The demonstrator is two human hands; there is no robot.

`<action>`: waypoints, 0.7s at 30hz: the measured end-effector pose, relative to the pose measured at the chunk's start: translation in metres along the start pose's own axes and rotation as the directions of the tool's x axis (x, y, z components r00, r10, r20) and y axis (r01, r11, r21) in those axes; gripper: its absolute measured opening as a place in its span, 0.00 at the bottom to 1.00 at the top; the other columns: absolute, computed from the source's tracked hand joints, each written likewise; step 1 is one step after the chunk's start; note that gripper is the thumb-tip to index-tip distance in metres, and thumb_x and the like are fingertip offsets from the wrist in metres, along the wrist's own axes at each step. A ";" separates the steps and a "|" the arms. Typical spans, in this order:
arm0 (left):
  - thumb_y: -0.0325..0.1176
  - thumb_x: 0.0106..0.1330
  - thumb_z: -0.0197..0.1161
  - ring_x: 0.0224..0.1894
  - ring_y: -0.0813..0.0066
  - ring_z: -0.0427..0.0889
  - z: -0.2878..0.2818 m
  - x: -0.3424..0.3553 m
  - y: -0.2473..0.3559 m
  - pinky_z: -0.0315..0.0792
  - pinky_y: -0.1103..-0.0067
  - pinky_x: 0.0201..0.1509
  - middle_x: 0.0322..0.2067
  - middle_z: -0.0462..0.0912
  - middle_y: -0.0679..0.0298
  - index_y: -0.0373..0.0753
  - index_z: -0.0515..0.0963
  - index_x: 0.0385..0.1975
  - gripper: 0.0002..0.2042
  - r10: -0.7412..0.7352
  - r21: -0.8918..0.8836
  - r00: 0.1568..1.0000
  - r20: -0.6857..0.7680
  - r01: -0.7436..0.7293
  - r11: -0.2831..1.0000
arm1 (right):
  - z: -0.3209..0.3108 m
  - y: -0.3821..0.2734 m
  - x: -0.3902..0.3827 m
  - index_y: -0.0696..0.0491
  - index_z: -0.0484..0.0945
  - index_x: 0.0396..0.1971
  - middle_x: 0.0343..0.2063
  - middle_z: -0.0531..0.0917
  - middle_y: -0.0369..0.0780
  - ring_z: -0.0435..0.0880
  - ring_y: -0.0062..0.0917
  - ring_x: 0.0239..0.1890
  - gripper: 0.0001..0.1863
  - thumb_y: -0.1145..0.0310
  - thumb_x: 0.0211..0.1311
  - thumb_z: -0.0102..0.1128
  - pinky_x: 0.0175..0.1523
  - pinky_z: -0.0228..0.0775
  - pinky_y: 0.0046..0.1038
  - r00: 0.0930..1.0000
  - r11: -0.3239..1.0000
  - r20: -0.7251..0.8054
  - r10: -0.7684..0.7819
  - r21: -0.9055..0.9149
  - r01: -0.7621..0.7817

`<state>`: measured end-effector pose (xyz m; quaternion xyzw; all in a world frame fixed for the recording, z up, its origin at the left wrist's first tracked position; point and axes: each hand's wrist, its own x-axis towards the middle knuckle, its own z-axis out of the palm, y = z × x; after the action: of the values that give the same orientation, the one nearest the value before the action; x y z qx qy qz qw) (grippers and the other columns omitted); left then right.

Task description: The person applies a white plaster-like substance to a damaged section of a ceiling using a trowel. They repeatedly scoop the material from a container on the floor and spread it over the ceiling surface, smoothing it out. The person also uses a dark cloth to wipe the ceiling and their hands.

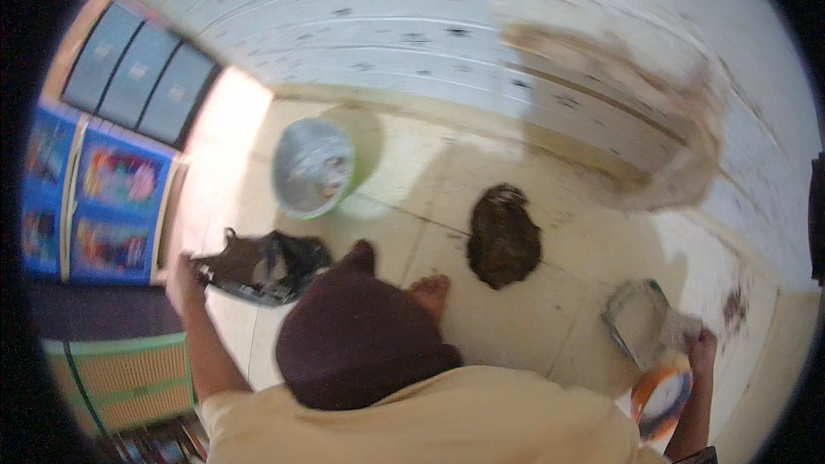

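Note:
My left hand (185, 279) grips a crumpled black plastic bag (296, 262) by its edge, held out beside my dark-clothed knee. At the right, my right hand (700, 346) is closed on a pale translucent item (679, 328), blurred, next to a green-rimmed, flat clear object (627, 318). Just below that is a round orange-and-white item (655, 399), partly behind my arm. A dark brown, irregular heap or mat (503, 241) lies on the tiled floor (404, 189) ahead of my bare foot (430, 292).
A round bin (314, 163) with a liner stands ahead left. Blue picture-fronted drawers (112, 198), grey panels (137, 73) and a green slatted unit (129, 378) line the left. A white wall (387, 26) runs across the far side, with a brownish stained patch at right.

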<state>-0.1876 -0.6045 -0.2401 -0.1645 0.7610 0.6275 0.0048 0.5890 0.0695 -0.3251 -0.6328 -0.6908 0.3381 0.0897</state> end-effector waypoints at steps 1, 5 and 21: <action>0.39 0.63 0.53 0.24 0.71 0.75 0.020 -0.015 0.014 0.70 0.77 0.27 0.22 0.76 0.63 0.38 0.73 0.27 0.10 0.014 -0.116 0.997 0.071 -0.006 0.993 | -0.012 0.034 0.014 0.63 0.80 0.32 0.23 0.82 0.40 0.77 0.23 0.25 0.12 0.70 0.50 0.57 0.31 0.69 0.30 0.993 0.970 0.091 -0.070 -0.227 0.089; 0.47 0.64 0.56 0.10 0.82 0.70 0.021 -0.018 0.069 0.61 0.88 0.08 0.11 0.71 0.70 0.43 0.70 0.18 0.17 -0.175 0.114 0.970 0.170 0.157 0.981 | -0.012 -0.047 -0.014 0.63 0.78 0.25 0.17 0.77 0.38 0.74 0.21 0.22 0.12 0.68 0.45 0.57 0.29 0.67 0.28 0.996 0.991 0.074 -0.045 -0.122 0.054; 0.33 0.68 0.45 0.35 0.74 0.73 0.131 -0.232 0.246 0.65 0.82 0.30 0.37 0.76 0.58 0.36 0.61 0.56 0.18 0.638 0.245 0.652 0.409 -0.752 0.612 | -0.034 -0.057 -0.016 0.60 0.79 0.31 0.23 0.80 0.35 0.75 0.19 0.25 0.12 0.73 0.44 0.59 0.31 0.67 0.23 0.964 0.971 0.259 0.063 0.207 -0.120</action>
<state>-0.0577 -0.3837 0.0163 0.2427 0.8644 0.4287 -0.1008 0.5645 0.0680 -0.2610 -0.6024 -0.6245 0.4940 0.0557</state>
